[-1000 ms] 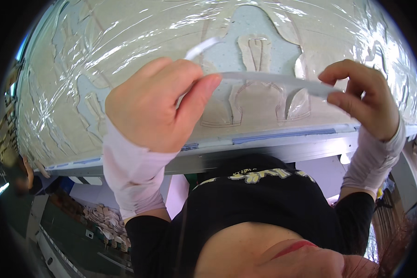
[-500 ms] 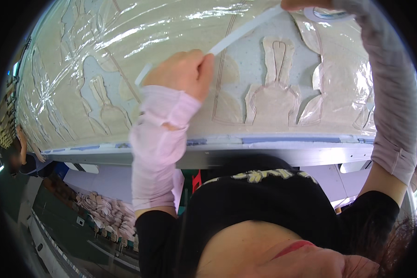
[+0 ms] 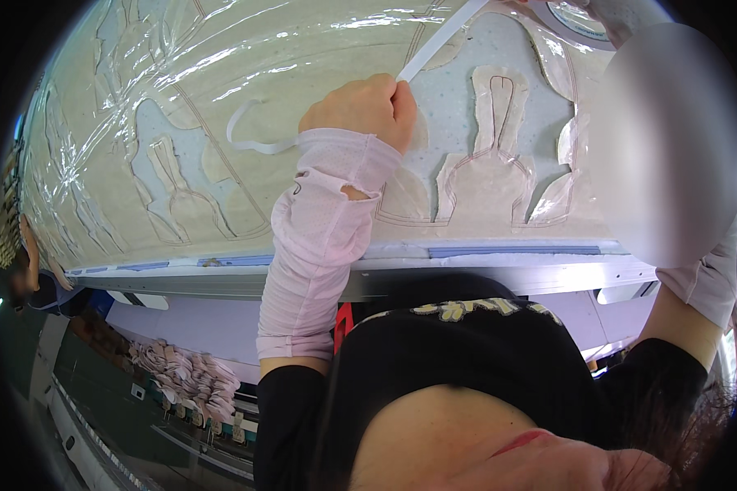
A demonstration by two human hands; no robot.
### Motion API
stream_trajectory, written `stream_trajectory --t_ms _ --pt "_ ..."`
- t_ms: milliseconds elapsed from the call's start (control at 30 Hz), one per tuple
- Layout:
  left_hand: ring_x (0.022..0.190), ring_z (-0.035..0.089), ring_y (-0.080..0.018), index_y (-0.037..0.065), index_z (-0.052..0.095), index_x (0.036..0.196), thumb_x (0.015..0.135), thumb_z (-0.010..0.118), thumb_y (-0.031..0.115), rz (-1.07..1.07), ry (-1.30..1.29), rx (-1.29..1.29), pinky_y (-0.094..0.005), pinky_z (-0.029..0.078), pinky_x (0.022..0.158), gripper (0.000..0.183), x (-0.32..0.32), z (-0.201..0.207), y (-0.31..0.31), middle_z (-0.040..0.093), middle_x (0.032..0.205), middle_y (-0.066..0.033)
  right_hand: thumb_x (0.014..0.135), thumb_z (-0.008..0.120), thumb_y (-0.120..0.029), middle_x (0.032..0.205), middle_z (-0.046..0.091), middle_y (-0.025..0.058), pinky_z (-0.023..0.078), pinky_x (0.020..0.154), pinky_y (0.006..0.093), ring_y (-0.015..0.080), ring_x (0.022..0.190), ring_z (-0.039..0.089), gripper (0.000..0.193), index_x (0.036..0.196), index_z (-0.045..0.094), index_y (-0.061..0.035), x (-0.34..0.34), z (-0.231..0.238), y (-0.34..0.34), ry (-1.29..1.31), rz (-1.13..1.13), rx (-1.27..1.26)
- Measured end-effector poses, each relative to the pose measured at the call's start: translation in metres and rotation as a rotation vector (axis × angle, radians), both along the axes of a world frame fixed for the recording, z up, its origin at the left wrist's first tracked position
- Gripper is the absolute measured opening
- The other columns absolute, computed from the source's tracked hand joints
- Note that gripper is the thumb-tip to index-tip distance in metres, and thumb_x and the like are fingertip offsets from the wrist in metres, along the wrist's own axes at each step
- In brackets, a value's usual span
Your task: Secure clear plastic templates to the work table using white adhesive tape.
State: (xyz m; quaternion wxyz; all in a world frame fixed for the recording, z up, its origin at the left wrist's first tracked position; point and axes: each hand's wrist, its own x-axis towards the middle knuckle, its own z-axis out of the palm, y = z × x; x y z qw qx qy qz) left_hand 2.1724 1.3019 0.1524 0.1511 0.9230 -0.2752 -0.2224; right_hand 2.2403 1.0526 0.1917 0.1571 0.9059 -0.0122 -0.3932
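Beneath both hands, the table [image 3: 549, 277] carries plastic-covered fabric [image 3: 303, 53], openings already cut around it. The left hand [image 3: 362, 112] grips a strip; the right hand [image 3: 522, 2], nearly out of frame, has an unreadable grip. Beside it sits a tape roll [image 3: 580, 24]. The white strip [image 3: 442, 39] is drawn out between them, seemingly unstuck, its loose end curling left of the left hand.

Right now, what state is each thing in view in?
Left hand: closed on the strip.
Right hand: mostly past the top edge; grip unclear.
Strip: straight above the left hand, its loose tail curled to the left.
Roll: partly cut off by the top edge.
Plastic sheet: clear, creased.
Fabric: cut with openings, under the sheet.
Left sleeve: wrinkled, holed near the wrist.
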Motion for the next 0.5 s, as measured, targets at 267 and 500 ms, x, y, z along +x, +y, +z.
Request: stream_trajectory --t_ms 267,500 --pt "0.065 0.066 -0.0353 0.024 0.064 0.124 0.096 0.056 0.023 -0.109 -0.022 -0.153 -0.0449 0.051 0.060 0.029 0.011 -0.002 0.001 0.068 0.073 -0.0115 0.081 0.071 -0.044 0.093 0.074 0.0195 0.054 0.081 0.0436 0.0357 0.088 0.071 0.044 0.097 0.077 -0.0038 0.004 -0.005 -0.010 0.002 -0.023 0.099" --pt "0.070 0.067 -0.0332 0.033 0.058 0.140 0.098 0.050 0.019 -0.320 0.087 0.079 -0.0413 0.053 0.066 0.045 0.021 0.001 -0.002 0.072 0.084 -0.0118 0.080 0.071 -0.051 0.093 0.074 0.0194 0.054 0.080 0.0419 0.0349 0.087 0.070 0.051 0.097 0.077 -0.0032 0.004 -0.004 -0.015 0.027 -0.122 0.187"
